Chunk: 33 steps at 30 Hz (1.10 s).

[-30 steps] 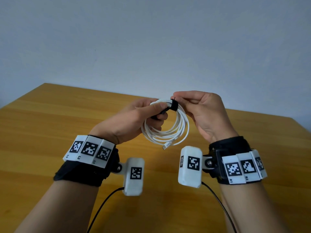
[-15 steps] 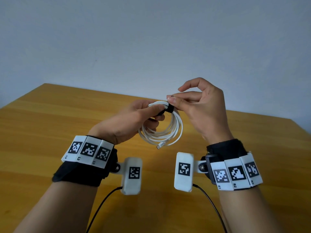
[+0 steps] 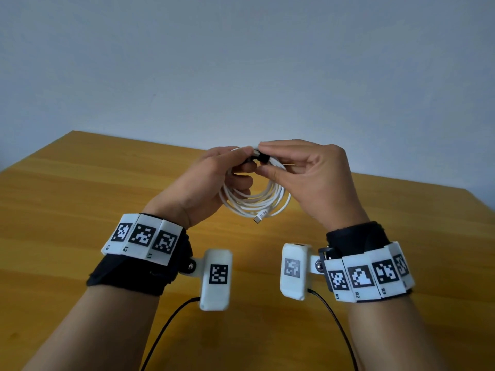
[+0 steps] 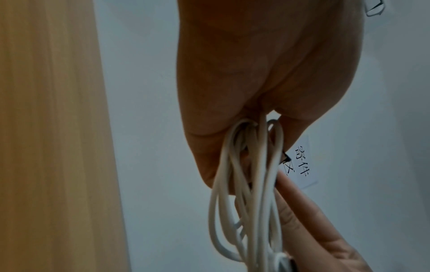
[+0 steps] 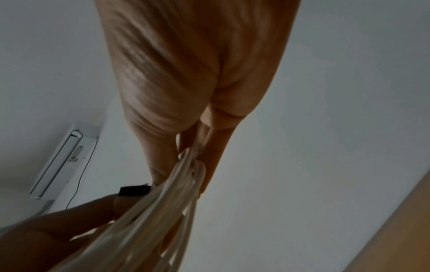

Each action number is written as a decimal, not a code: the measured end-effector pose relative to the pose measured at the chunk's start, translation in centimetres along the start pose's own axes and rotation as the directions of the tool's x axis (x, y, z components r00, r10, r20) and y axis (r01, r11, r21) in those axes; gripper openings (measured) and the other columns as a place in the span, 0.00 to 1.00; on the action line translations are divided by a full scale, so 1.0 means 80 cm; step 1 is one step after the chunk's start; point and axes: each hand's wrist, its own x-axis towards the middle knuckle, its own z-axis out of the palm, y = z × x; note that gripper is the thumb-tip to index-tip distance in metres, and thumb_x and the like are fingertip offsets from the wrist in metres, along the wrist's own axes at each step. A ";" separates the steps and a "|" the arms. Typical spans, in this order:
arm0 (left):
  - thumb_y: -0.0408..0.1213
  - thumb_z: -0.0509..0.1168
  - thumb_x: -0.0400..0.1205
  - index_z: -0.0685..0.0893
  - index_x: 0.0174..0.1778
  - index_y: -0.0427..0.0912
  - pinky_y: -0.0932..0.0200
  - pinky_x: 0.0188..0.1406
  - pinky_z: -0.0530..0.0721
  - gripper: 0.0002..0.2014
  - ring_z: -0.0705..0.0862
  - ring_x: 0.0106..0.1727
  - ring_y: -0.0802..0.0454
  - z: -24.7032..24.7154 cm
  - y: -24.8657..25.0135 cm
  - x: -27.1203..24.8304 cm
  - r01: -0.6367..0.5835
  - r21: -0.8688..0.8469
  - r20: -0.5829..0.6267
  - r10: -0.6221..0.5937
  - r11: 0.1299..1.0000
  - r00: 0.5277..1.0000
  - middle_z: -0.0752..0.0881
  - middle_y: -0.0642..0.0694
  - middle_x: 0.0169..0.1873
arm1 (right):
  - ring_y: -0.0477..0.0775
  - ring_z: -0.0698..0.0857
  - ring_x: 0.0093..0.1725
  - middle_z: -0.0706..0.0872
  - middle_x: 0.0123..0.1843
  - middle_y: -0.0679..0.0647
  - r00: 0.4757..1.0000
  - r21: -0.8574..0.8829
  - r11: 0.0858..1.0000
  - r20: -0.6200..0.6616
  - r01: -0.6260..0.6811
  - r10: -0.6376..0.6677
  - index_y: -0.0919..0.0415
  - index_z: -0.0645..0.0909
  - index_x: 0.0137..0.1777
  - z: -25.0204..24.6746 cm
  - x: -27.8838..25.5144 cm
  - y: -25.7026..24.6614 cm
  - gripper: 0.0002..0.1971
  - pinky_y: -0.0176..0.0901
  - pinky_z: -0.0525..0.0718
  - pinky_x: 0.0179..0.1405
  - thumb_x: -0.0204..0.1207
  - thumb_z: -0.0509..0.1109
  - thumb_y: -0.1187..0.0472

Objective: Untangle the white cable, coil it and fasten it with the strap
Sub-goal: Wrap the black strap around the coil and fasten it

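A pale grey wall is rising behind a wooden desk whose smooth, honey-coloured top is showing long straight grain. Above the desk, clear of its surface, the two hands are meeting around the white cable, which is hanging between them as a loose round coil of several glossy loops. The left hand is gripping the coil's top from the left, its fingers curled through the loops and its thumb lying across them. The right hand is pinching the same spot from the right, thumb below and forefinger above. Under those fingertips a short black strap, matte and fabric-like, is wrapping the bundled strands at the top of the coil. A small rectangular connector with a metal tip is dangling at the bottom of the coil.
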 end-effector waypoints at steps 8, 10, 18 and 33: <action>0.45 0.60 0.90 0.80 0.46 0.43 0.62 0.27 0.64 0.12 0.62 0.26 0.56 0.008 -0.008 0.008 0.090 -0.049 -0.052 -0.092 0.995 0.994 0.71 0.52 0.32 | 0.40 0.93 0.52 0.95 0.52 0.48 0.994 -0.174 0.982 -0.068 0.071 -0.084 0.59 0.95 0.56 0.005 0.000 0.010 0.10 0.35 0.91 0.53 0.77 0.81 0.69; 0.49 0.65 0.87 0.82 0.45 0.45 0.61 0.29 0.65 0.12 0.62 0.28 0.56 0.009 -0.010 0.009 0.088 -0.015 -0.032 -0.088 0.996 0.996 0.73 0.52 0.33 | 0.40 0.92 0.51 0.95 0.50 0.47 0.995 -0.183 0.981 -0.071 0.057 -0.071 0.58 0.95 0.54 0.004 0.000 0.010 0.09 0.34 0.90 0.53 0.77 0.80 0.69; 0.46 0.67 0.86 0.88 0.49 0.39 0.64 0.31 0.81 0.13 0.79 0.32 0.58 0.011 -0.021 0.011 0.043 0.331 -0.139 0.004 0.943 0.990 0.84 0.51 0.37 | 0.39 0.93 0.47 0.96 0.46 0.48 0.997 -0.212 0.977 -0.070 0.024 -0.040 0.58 0.96 0.50 0.000 -0.001 0.010 0.09 0.34 0.91 0.51 0.75 0.80 0.71; 0.46 0.64 0.89 0.83 0.49 0.33 0.58 0.30 0.78 0.17 0.80 0.28 0.54 -0.004 -0.022 0.018 0.002 0.378 -0.427 0.173 0.926 0.887 0.85 0.51 0.28 | 0.53 0.95 0.33 0.94 0.46 0.54 0.906 -0.094 0.914 0.130 -0.394 0.403 0.54 0.84 0.68 -0.001 0.001 -0.013 0.14 0.43 0.93 0.35 0.84 0.74 0.55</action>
